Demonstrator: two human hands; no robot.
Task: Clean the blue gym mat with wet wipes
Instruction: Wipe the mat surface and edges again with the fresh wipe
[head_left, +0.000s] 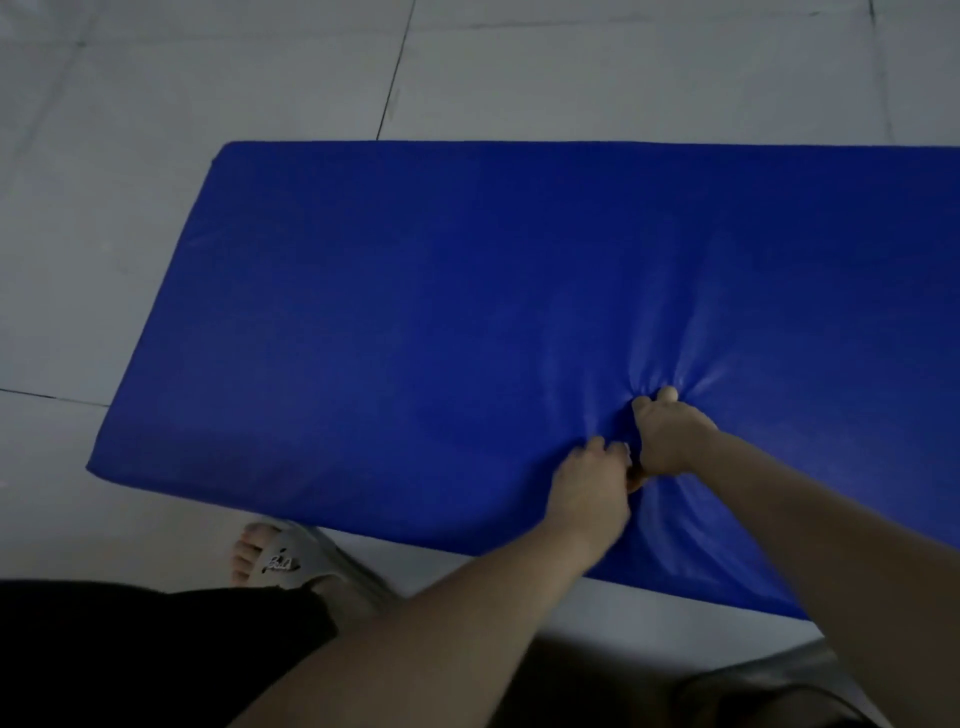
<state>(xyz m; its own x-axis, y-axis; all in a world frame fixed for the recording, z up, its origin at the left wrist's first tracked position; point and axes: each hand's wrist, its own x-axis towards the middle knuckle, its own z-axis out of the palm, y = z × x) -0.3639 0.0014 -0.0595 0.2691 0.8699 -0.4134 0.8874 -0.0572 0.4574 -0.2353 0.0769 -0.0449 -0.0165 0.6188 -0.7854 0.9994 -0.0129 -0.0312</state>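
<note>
Head view: blue gym mat, flat on tiled floor; long axis left to right, right end out of frame. Left hand and right hand, side by side close to the mat's near edge, both clench its bunched cover. Slippered foot just beside that edge.

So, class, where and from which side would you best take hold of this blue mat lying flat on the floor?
Probably the slack cover by the near long edge, from the person's side: the blue mat lies flat with no handle in view, and its skin bunches into folds where the left hand and right hand pinch it.
</note>
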